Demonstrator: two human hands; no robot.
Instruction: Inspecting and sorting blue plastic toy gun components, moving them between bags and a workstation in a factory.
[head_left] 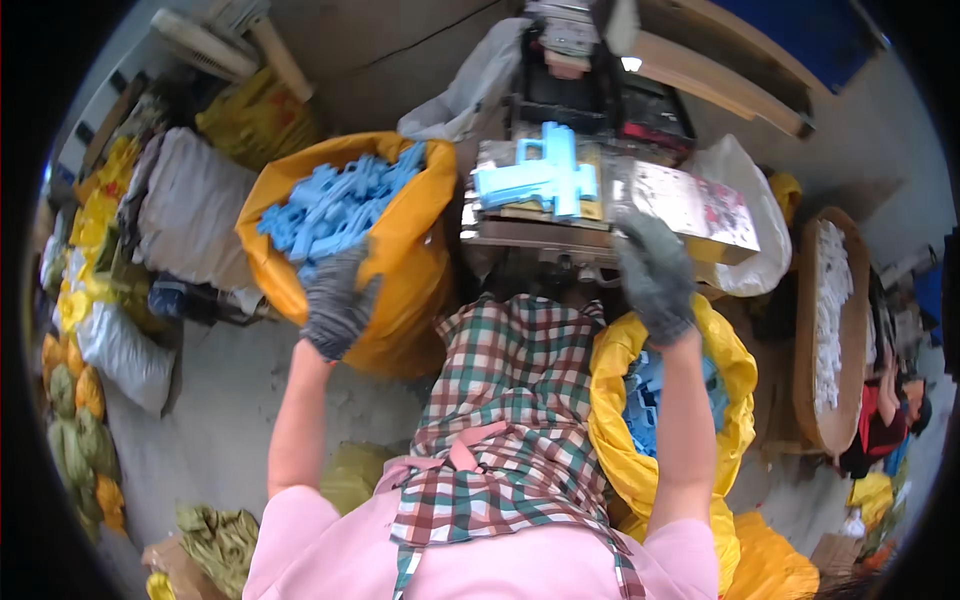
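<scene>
A light blue toy pistol piece [545, 178] lies on the flat bed of a small machine [540, 232] in front of me. My left hand [340, 300], in a dark grey glove, is at the near rim of an orange sack [405, 270]. Its fingers and thumb are apart, with nothing visible in them. The sack is heaped with similar blue toy pistol pieces [335, 205]. At the machine's right side is my gloved right hand [655, 265], slightly blurred, fingers stretched out beside a box with a pink floral pattern [695, 210]. It appears to hold nothing.
By my right forearm stands a yellow sack [735, 400] with more blue pieces inside. A white bag [765, 200] sits behind the patterned box. Further right is a long oval basket [850, 400] of white pieces. Full sacks [185, 210] line the left side; a checked apron [500, 370] covers my lap.
</scene>
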